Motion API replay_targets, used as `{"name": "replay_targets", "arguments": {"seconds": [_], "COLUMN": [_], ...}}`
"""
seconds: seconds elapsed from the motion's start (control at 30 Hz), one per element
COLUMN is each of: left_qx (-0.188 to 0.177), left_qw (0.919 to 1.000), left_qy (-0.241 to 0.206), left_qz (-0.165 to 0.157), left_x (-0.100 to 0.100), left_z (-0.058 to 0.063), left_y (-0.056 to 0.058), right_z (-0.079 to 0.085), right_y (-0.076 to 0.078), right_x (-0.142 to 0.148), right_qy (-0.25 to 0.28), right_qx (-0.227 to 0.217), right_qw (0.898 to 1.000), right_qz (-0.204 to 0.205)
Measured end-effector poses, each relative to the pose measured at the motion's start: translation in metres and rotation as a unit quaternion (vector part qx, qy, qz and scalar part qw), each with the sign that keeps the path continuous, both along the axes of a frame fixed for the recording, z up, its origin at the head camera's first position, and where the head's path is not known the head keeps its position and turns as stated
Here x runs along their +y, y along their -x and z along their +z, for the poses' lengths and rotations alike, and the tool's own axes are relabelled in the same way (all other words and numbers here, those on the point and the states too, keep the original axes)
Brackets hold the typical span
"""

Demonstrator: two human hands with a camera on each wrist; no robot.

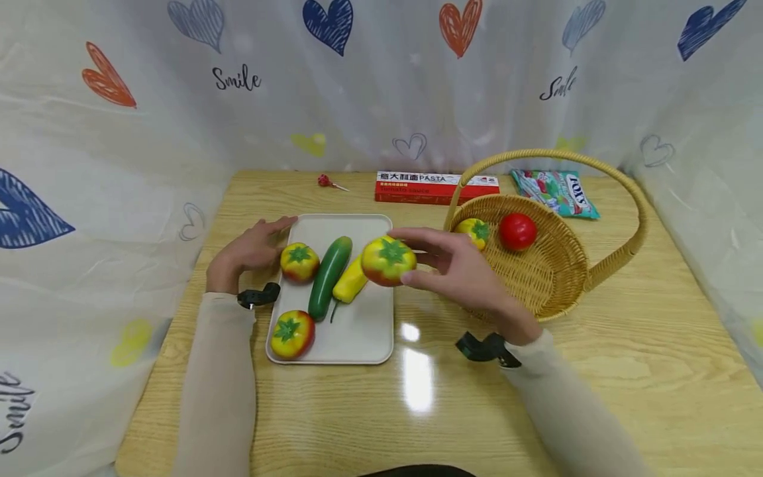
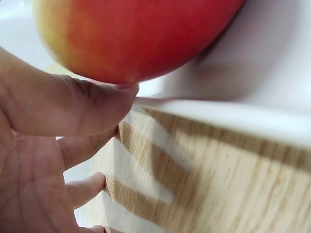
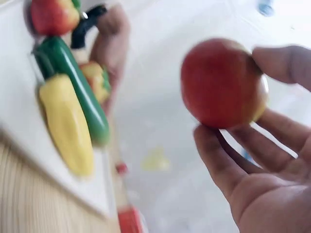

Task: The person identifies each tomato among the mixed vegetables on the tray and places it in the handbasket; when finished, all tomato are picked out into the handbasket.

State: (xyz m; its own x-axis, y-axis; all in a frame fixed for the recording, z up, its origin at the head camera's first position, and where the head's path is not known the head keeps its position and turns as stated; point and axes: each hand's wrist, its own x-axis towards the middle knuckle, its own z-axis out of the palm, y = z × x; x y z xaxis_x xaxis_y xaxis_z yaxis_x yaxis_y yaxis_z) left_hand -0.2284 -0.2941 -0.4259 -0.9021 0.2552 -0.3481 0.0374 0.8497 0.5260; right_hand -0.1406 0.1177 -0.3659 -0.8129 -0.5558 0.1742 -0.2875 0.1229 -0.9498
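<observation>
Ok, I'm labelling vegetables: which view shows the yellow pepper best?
Right wrist: the yellow pepper lies unobstructed, though blurred. In the head view, the held fruit hides one end; the left wrist shows none of it.

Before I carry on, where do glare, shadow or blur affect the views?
Head: white glare on the table, right of the tray; left wrist: striped shadows on the table beside the left hand; right wrist: yellow pepper and green cucumber blurred.
</observation>
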Motion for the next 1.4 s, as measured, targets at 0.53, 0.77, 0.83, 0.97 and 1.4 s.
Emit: {"name": "replay_targets", "arguments": {"seconds": [0.53, 0.77, 0.83, 0.97, 1.4], "left_qx": [-0.018, -0.015, -0.01, -0.004, -0.004], "left_qw": [0.9998, 0.9998, 0.9999, 1.0, 0.9999], "left_qy": [-0.001, -0.003, -0.005, -0.006, -0.01], "left_qz": [0.012, 0.008, 0.002, -0.006, 0.001], "left_x": [-0.002, -0.003, -0.002, -0.002, -0.003], "left_z": [-0.001, -0.001, -0.003, -0.005, -0.003], "left_y": [0.0, 0.0, 0.0, 0.002, 0.0], "right_z": [-0.004, -0.018, -0.021, -0.023, -0.037], "right_y": [-0.047, -0.036, -0.034, -0.03, -0.007], "right_x": [0.166, 0.155, 0.15, 0.144, 0.119], "right_qy": [-0.238, -0.273, -0.265, -0.251, -0.207], "right_qx": [0.036, 0.027, 0.028, 0.02, 0.007], "right_qw": [0.962, 0.958, 0.96, 0.965, 0.972], "right_qz": [-0.127, -0.085, -0.083, -0.078, -0.112]}}
